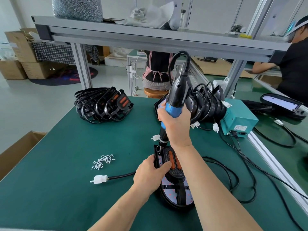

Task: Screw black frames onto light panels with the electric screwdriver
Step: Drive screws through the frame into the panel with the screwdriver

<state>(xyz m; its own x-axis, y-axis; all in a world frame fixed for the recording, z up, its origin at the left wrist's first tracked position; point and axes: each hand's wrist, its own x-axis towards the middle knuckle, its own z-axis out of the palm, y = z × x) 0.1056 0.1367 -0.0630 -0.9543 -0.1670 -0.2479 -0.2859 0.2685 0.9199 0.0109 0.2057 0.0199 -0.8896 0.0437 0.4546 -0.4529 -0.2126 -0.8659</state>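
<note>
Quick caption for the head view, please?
Right hand sets the electric screwdriver on a black frame; left hand steadies it on the green table.

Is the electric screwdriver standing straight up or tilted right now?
Tilted. The electric screwdriver points bit-down at the black frame; its corded top leans right, in the right hand.

Screwdriver (pixel 175 104): blue-black, corded, near upright, bit down at far-left corner of frame (pixel 175 173). Frame: black, orange inserts, seated on oval panel (pixel 168 192) lying flat. Spare frames (pixel 103 105) piled far left; panels (pixel 205 104) stacked far right. Screws (pixel 103 161) loose, left of panel.
</note>
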